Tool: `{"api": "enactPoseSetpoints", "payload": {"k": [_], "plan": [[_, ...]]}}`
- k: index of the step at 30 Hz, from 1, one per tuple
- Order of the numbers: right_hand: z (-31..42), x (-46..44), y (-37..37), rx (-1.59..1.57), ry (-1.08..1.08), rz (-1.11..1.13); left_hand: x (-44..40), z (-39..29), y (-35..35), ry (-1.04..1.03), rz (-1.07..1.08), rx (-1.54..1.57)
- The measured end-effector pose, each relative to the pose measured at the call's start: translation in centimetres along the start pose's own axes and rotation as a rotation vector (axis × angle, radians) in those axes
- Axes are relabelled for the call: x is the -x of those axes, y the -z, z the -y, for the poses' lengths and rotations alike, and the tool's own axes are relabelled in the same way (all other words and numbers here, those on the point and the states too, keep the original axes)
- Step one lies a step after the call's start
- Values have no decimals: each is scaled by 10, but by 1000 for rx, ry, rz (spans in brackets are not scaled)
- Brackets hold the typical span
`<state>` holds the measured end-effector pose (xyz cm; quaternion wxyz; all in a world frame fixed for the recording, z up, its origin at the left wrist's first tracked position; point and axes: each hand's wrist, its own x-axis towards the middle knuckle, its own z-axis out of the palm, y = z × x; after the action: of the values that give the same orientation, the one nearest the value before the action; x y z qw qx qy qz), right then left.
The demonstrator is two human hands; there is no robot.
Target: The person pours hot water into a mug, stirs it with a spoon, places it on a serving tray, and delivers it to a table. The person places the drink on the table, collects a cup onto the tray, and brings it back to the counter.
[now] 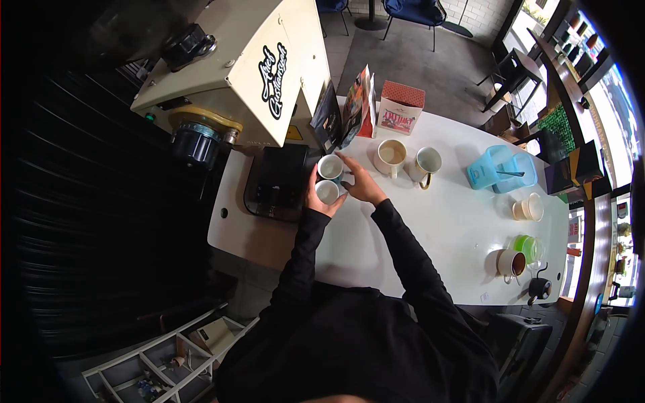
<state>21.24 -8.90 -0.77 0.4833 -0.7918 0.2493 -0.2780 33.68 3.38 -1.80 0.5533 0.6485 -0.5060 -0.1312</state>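
Note:
Two small white cups stand side by side at the edge of a black box-shaped appliance (272, 178). My left hand (318, 200) is wrapped around the nearer white cup (327, 193), its thumb on the right side and its fingers along the left. Curved around the right side of the farther white cup (330, 167), my right hand (363, 183) has its fingers at the rim and its thumb lower down. The insides of both cups look pale. Their bases are mostly hidden by my hands.
A large cream machine (248, 74) rises at the left. On the white table (430, 235) stand upright bags (359, 104), a patterned box (401, 107), two mugs (390, 158), blue plastic containers (494, 168), a cream cup (528, 207), a mug with dark contents (511, 264) and a black kettle (539, 289).

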Motion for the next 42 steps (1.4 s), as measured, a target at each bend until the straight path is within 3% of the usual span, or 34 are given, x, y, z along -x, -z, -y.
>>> {"api": "enactPoseSetpoints", "payload": {"k": [2, 12, 23, 32, 42], "plan": [[-11, -6, -6, -38, 74, 75, 0, -3, 0, -15, -3, 1], [8, 28, 12, -18, -18, 41, 10, -13, 1, 36, 150, 62], [19, 162, 38, 166, -114, -349, 49, -43, -47, -66, 497, 160], [48, 260, 71, 188, -344, -630, 60, -93, -111, -185, 846, 284], [50, 281, 58, 197, -480, -861, 52, -93, -141, -401, 900, 343]]}}
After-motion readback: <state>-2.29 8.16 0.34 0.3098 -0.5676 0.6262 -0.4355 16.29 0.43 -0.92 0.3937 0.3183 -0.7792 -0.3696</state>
